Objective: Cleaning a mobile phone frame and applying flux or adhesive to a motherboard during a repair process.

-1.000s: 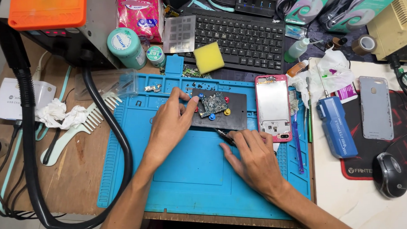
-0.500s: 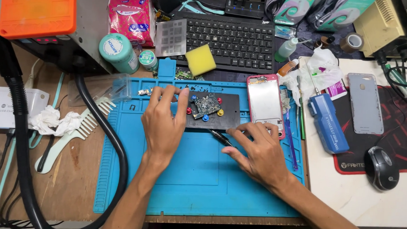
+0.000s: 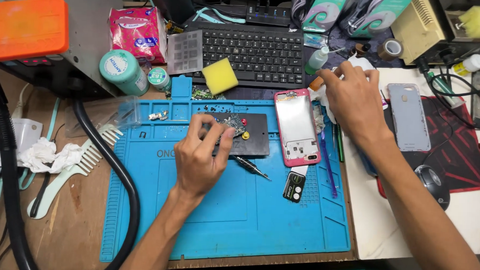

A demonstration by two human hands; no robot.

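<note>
While left hand (image 3: 202, 155) steady, right hand (image 3: 353, 99) away.

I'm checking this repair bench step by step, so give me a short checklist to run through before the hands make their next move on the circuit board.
1. Board steadied: ok. The left hand rests its fingers on the circuit board, which lies on the black holder plate.
2. Tool within reach: ok. The screwdriver lies loose on the blue mat, just beside the left hand.
3. Right hand free: cannot tell. The right hand is over the white tissue by the small bottle; any grasp is hidden.
4. Pink phone frame out of the way: ok, lying flat beside the plate.
5. Loose screws secured: cannot tell, too small.
</note>
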